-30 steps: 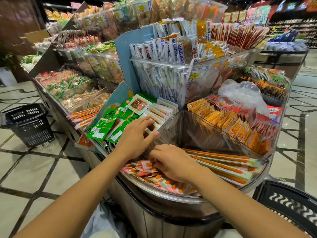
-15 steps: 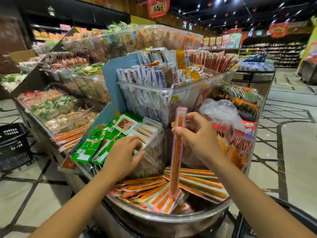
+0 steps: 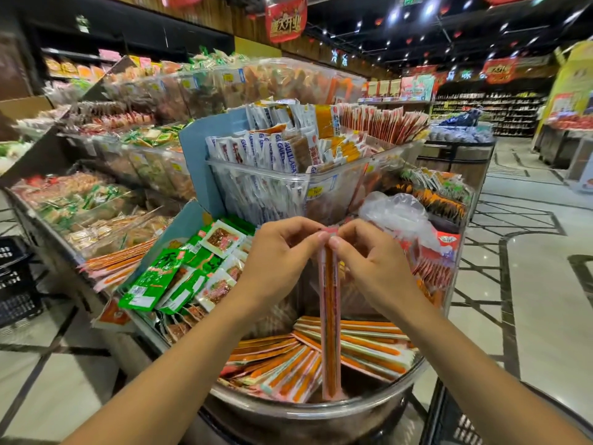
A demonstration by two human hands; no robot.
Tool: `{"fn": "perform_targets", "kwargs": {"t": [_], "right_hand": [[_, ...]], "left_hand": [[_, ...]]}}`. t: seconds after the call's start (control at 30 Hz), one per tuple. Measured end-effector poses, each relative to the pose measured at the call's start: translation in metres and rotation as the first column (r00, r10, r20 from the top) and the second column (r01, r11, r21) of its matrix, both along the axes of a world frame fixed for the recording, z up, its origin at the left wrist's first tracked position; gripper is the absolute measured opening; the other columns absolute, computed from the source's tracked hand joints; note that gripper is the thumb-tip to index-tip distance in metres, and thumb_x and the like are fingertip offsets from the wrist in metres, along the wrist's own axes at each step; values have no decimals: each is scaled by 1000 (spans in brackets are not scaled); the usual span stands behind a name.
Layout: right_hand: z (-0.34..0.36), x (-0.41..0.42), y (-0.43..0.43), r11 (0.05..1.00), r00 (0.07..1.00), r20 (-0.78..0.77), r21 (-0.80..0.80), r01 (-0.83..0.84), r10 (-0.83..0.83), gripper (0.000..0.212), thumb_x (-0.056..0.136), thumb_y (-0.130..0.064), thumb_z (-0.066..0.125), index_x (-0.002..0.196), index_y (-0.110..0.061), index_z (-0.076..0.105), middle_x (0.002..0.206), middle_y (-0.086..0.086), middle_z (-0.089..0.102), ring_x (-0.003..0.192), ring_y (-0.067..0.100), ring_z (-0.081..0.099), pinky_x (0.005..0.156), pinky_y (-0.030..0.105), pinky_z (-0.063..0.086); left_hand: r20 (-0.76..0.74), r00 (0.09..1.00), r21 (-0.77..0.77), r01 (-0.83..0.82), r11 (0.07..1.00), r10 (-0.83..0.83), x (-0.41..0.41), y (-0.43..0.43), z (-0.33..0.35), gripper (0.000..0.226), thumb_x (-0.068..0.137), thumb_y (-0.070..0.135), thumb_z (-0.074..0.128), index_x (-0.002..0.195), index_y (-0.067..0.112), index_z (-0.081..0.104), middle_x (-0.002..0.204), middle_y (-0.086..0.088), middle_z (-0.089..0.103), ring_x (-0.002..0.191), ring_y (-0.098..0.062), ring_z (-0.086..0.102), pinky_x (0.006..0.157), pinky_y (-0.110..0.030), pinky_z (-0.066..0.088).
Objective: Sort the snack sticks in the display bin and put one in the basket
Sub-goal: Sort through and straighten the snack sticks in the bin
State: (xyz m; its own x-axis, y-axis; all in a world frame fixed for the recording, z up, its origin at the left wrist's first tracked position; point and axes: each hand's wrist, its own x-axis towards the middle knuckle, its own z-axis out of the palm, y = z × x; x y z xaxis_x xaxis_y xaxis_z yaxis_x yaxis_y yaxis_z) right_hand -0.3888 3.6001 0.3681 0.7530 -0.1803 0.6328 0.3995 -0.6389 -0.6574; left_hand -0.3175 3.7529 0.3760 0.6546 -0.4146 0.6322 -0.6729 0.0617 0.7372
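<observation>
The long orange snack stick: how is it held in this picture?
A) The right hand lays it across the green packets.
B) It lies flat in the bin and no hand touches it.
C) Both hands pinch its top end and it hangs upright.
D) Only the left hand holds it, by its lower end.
C: the left hand and the right hand both pinch the top end of the snack stick, which hangs upright over the display bin.

The left forearm (image 3: 192, 364) and the right forearm (image 3: 481, 377) are both bare along their whole visible length, from the lower edge of the view to the wrists, smooth and slender in shape. The left hand (image 3: 279, 268) and the right hand (image 3: 375, 271) are bare as well. The fingers (image 3: 295, 229) are slim, with creased knuckles and short, rounded nails that show at the thumb tips.
</observation>
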Motion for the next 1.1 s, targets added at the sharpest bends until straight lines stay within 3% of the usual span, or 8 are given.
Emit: {"fn": "perform_targets", "kwargs": {"t": [0.2, 0.37, 0.6, 0.7, 0.8, 0.9, 1.0, 1.1], "right_hand": [[1, -1, -7, 1000, 1000, 8, 11, -29, 29, 23, 100, -31, 59, 83, -17, 66, 71, 3, 62, 67, 23, 60, 63, 54, 51], [1, 0, -6, 999, 999, -23, 24, -21, 22, 24, 102, -27, 57, 83, -19, 68, 68, -5, 61, 65, 15, 58, 63, 46, 50], [0, -5, -6, 967, 992, -38, 231, -109, 121, 25, 106, -20, 49, 90, -9, 65, 68, 18, 60, 53, 18, 52, 53, 33, 42], [-2, -7, -7, 963, 989, -69, 246, -112, 132, 17, 101, -24, 58, 94, -13, 68, 77, 12, 64, 59, 18, 56, 55, 35, 45], [-12, -11, -10, 984, 973, -173, 114, -137, 155, 14, 96, -26, 66, 90, -13, 70, 81, 12, 67, 74, 30, 63, 67, 44, 54], [-18, -15, -13, 981, 961, -209, 106, -160, 180, 21, 95, -27, 68, 86, -7, 72, 78, 17, 64, 72, 32, 62, 63, 41, 55], [-15, -14, -14, 973, 973, -161, 188, -132, 163, 22, 93, -23, 69, 85, -4, 74, 69, 16, 60, 58, 17, 53, 55, 25, 45], [-8, -11, -19, 943, 990, -70, 319, -92, 120, 17, 93, -21, 70, 85, -7, 76, 65, 21, 60, 54, 15, 48, 50, 25, 38]], "left_hand": [[67, 998, 101, 5, 995, -12, -3, 0, -2, 22, 92, 5, 69, 101, 22, 78, 88, 7, 78, 85, -7, 74, 81, -34, 62], [97, 994, 60, -57, 997, 51, -4, -5, -8, 14, 90, 15, 71, 100, 18, 80, 85, 6, 77, 82, -13, 74, 76, -47, 61], [76, 993, -11, -87, 996, 87, -11, -12, -4, 11, 90, 12, 73, 99, 15, 81, 85, 5, 78, 80, -9, 74, 75, -40, 62], [14, 994, -64, -111, 992, 112, -9, -13, 3, 10, 90, 13, 74, 97, 16, 80, 82, 5, 78, 79, -10, 74, 74, -39, 62], [-92, 989, -155, -132, 979, 118, -6, -12, 14, 8, 89, 12, 75, 94, 16, 80, 79, 0, 77, 70, -9, 70, 65, -26, 55], [-176, 982, -197, -100, 975, 65, -8, -11, 23, 9, 90, 10, 73, 97, 10, 79, 81, -6, 78, 69, -9, 70, 59, -16, 50], [-248, 969, -167, -33, 985, -10, -11, -7, 15, 11, 93, 14, 69, 102, 11, 75, 88, -7, 78, 76, -14, 73, 60, -22, 55], [-304, 951, -24, 52, 998, -56, -17, 0, -12, 13, 93, 15, 70, 105, 13, 72, 92, -8, 77, 80, -18, 73, 67, -29, 60]]}}
